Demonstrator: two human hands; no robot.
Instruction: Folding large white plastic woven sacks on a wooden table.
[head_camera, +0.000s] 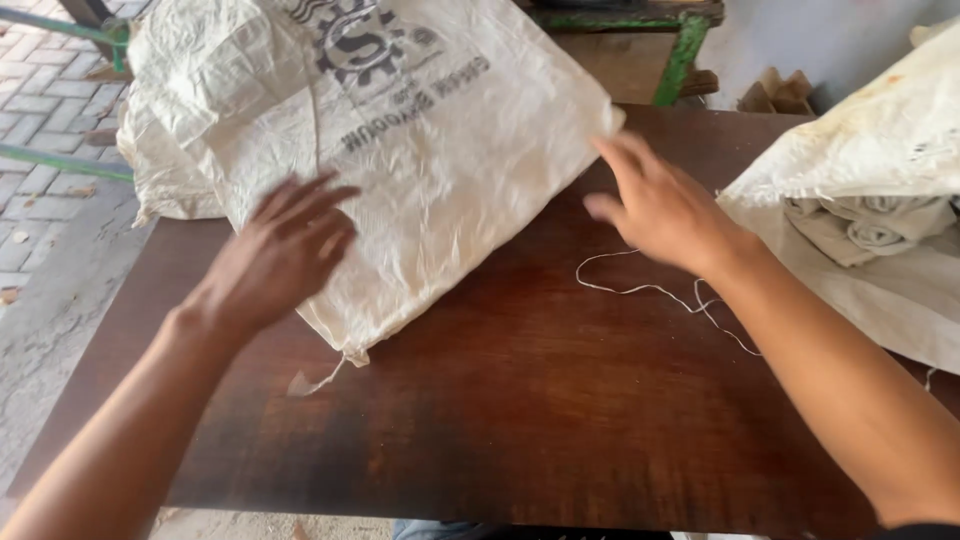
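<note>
1. While the head view looks down on a dark brown wooden table (520, 400), the left hand (285, 250) lies palm down on the lower left part of a white woven sack (400, 170), its forearm coming in from the lower left corner. Its fingers are spread apart and stretched flat over the cloth, clamped on nothing; they are a little blurred.
2. From the lower right, the right arm crosses the table, and the right hand (655, 205) hovers at the sack's right corner. The fingers are apart and extended toward the cloth edge, and the fingertips look to be just at that edge; whether they touch it cannot be told.
3. Printed side up, the sack lies wrinkled and skewed across the table's far left, its upper part hanging past the far edge, with a loose thread trailing from its near corner.
4. A thin white string (650, 290) curls on the bare wood just under the right wrist.
5. At the right edge sits a second white sack (880, 150), with rolled cloth (870, 225) tucked beneath its fold, well apart from both hands.
6. Beyond the table stand a green metal frame (680, 55) and a brick-paved floor (35, 110).
</note>
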